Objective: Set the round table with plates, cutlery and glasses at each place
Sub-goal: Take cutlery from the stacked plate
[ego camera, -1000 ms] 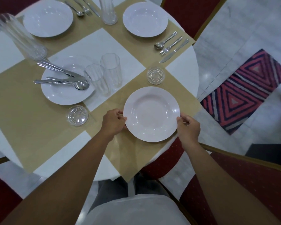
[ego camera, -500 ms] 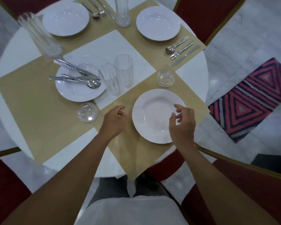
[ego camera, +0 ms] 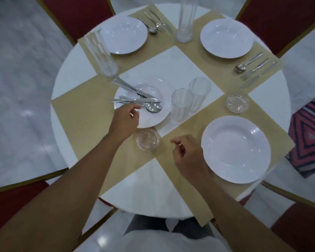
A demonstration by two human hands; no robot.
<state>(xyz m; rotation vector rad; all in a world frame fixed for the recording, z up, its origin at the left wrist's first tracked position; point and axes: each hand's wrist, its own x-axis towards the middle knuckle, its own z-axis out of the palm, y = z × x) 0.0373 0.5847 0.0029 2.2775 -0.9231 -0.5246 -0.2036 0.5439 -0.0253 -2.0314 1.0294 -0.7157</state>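
A white plate [ego camera: 235, 149] lies on the tan mat at the near right, with nothing on it. Left of centre, another white plate [ego camera: 153, 115] carries a loose pile of cutlery [ego camera: 136, 99]. My left hand [ego camera: 125, 118] hovers over that plate's near left rim, fingers apart, fingertips close to the spoon handle; it holds nothing. My right hand [ego camera: 188, 156] hangs left of the near right plate, fingers loosely curled and empty. Two short glasses [ego camera: 190, 100] stand together at the centre.
Two far places each have a white plate [ego camera: 125, 34] [ego camera: 226, 40], cutlery [ego camera: 155, 21] [ego camera: 255, 69] and a tall glass [ego camera: 100, 54] [ego camera: 185, 20]. Small glass coasters lie at the near centre [ego camera: 147, 140] and right [ego camera: 237, 104]. Red chairs ring the table [ego camera: 145, 195]; a patterned rug [ego camera: 309, 135] lies at right.
Both hands let go of the near right plate. My left hand reached up and left to the plate with the cutlery; my right hand drew back left of the placed plate.
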